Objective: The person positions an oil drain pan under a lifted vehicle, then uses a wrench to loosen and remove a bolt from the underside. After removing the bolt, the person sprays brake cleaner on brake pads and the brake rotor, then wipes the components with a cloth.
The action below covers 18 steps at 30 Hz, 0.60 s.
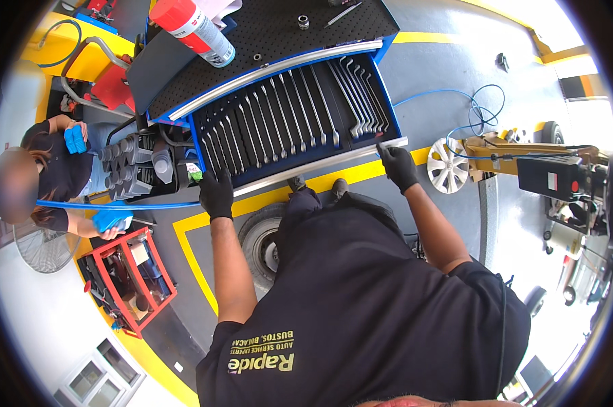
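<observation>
Evidently, the wrenches [292,112] lie side by side within the tool cabinet's [272,37] open drawer [306,171], presumably for ready comparison. The left hand [217,195] meets its left front corner, the right hand [399,168] its right, perhaps for even control; fingers appear partly curled, grip closure indeterminable.

This is a vehicle repair workshop. A blue tool chest [272,30] stands with its drawer [320,167] of wrenches [292,110] open; a tyred wheel [253,234] and a silver wheel cover [448,165] show nearby, and yellow lines [196,268] mark the grey floor [442,68].
</observation>
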Motion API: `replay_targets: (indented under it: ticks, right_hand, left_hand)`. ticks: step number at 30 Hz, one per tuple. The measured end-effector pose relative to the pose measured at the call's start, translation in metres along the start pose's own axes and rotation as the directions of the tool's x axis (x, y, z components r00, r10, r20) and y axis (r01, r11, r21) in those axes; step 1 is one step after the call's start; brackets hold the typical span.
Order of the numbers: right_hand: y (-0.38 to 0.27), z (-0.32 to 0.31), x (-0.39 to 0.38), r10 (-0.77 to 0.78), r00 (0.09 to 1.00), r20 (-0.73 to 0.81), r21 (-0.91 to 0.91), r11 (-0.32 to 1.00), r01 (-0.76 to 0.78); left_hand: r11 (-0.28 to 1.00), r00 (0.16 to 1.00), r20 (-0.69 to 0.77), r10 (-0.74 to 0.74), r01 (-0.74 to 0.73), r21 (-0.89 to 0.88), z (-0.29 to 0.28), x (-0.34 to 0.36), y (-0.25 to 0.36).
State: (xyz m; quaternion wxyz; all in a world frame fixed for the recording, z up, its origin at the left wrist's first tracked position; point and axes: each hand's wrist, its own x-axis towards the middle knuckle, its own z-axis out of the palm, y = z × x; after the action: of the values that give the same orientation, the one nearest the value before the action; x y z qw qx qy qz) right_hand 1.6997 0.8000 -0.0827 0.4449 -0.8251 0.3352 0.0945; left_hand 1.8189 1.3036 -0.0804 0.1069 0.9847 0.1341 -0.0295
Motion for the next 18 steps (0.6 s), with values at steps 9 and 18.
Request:
replay_targets:
  ticks: [9, 18]
  right_hand:
    - [-0.068, 0.004, 0.101, -0.602, 0.782, -0.163, -0.238, 0.793, 0.561]
    - [-0.136, 0.028, 0.196, -0.314, 0.940, 0.135, -0.642, 0.694, 0.324]
  left_hand:
    - [0.995, 0.986, -0.134, -0.099, 0.094, -0.040, 0.016, -0.047, -0.008]
    - [0.990, 0.974, -0.216, 0.067, -0.093, -0.111, 0.017, -0.080, -0.032]
